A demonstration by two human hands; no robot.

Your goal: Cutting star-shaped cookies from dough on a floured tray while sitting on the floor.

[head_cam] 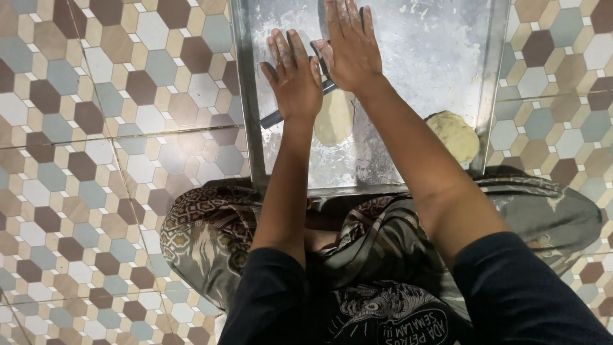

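With both palms flat and fingers spread, my left hand and right hand press the dark rolling pin over the flattened dough on the metal tray; uneven pressure could tear the dough or skid the pin toward the tray's left edge.

my right hand: fingertips cut off at top edge | rolling pin: mostly hidden under my palms, only dark end showing left of flattened dough | dough: upper part covered by my hands | metal tray: far end out of frame
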